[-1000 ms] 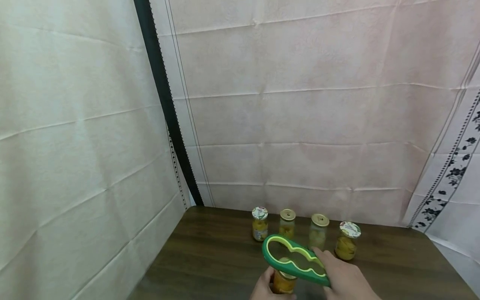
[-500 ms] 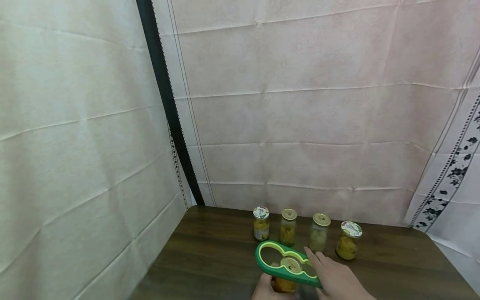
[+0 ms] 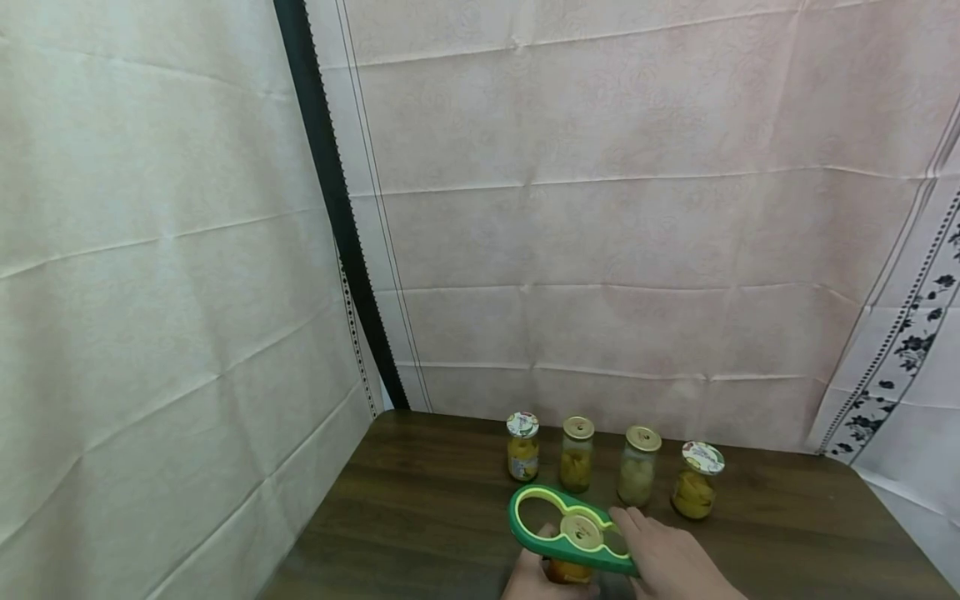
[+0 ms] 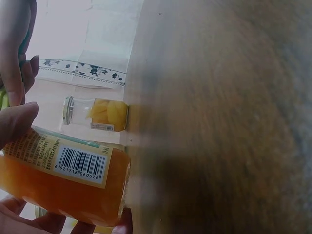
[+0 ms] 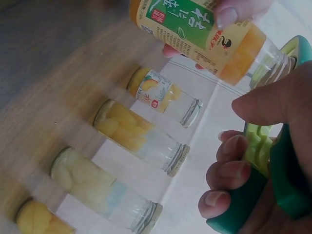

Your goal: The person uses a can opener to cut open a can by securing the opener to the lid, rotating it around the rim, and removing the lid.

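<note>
My left hand (image 3: 536, 577) holds a glass jar of orange fruit (image 4: 73, 195) by its sides; the jar has a barcode label. In the right wrist view the same jar (image 5: 195, 39) shows a green and cream label. My right hand (image 3: 675, 557) grips a green jar opener (image 3: 573, 553) with a yellow-green wavy inner edge. One opening of the jar opener sits around the jar's gold lid (image 3: 582, 531). In the right wrist view, the right hand's fingers (image 5: 229, 173) curl round the opener's handle end.
Several lidded fruit jars stand in a row along the back of the dark wooden table (image 3: 405, 508): two with printed lids at the ends, a left jar (image 3: 522, 447) and a right jar (image 3: 696, 482), with gold-lidded ones between. Pale cloth (image 3: 600, 250) hangs behind and at the left.
The jar opener has moved down and slightly left, and its opening has come around the gold lid. My right hand has moved with it; the left hand still holds the jar.
</note>
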`<state>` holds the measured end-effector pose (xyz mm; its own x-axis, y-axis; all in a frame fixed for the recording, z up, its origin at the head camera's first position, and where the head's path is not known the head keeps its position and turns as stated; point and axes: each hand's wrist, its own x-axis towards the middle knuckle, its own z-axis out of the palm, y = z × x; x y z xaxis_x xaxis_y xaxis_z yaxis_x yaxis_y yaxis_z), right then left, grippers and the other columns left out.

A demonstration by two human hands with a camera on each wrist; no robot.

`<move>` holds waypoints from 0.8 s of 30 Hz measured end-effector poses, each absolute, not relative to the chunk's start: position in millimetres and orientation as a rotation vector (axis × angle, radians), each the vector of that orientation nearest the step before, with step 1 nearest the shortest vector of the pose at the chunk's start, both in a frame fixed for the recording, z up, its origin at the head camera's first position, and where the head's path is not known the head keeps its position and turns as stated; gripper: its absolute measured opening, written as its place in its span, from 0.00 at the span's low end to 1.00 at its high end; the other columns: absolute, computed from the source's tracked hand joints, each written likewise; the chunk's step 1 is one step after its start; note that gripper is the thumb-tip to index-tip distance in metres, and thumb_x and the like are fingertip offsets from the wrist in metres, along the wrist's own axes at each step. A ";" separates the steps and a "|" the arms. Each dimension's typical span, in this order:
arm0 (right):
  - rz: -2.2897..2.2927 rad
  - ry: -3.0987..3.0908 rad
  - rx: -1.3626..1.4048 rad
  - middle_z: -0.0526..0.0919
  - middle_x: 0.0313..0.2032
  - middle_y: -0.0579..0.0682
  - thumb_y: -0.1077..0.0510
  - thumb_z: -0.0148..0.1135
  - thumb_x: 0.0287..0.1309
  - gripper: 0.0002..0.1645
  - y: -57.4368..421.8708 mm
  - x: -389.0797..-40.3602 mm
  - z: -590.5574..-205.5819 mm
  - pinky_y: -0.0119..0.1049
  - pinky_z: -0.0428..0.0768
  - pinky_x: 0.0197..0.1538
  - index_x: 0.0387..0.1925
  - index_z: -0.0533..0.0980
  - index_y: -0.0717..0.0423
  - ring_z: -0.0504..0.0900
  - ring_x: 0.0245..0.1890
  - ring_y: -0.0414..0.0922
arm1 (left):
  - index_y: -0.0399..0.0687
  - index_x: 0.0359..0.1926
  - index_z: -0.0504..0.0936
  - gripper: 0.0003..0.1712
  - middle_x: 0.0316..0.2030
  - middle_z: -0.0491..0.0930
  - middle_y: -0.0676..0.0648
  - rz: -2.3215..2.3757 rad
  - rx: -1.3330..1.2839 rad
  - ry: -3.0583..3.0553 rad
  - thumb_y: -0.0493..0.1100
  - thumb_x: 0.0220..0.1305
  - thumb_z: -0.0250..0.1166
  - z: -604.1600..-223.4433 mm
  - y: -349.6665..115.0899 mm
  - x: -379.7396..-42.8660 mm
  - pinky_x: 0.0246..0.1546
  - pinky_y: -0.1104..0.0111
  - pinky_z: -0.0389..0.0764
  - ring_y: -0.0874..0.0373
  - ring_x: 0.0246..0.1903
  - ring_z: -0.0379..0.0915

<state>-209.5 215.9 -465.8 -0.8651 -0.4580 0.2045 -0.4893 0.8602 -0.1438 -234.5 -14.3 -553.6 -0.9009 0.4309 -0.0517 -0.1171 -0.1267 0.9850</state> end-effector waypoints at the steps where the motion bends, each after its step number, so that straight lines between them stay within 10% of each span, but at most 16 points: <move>1: 0.295 -2.872 0.736 0.79 0.40 0.41 0.57 0.80 0.55 0.35 216.1 -209.1 -466.2 0.31 0.72 0.28 0.62 0.75 0.57 0.68 0.28 0.29 | 0.55 0.64 0.79 0.33 0.53 0.85 0.47 2.084 0.354 1.794 0.40 0.58 0.81 -553.6 -14.0 -234.5 0.52 0.59 0.86 0.52 0.53 0.84; 24: 0.450 -2.815 0.820 0.85 0.42 0.37 0.64 0.76 0.49 0.33 228.5 -213.7 -471.2 0.28 0.74 0.29 0.59 0.78 0.51 0.72 0.30 0.24 | 0.46 0.66 0.77 0.31 0.53 0.85 0.47 2.088 0.459 1.450 0.40 0.63 0.77 -560.4 -27.4 -233.6 0.52 0.64 0.87 0.56 0.52 0.84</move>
<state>-213.7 228.5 -471.2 -0.8331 -0.4941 0.2486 -0.5470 0.8027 -0.2376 -233.6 -27.4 -560.4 -0.7901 0.6121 -0.0321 -0.2438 -0.2658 0.9327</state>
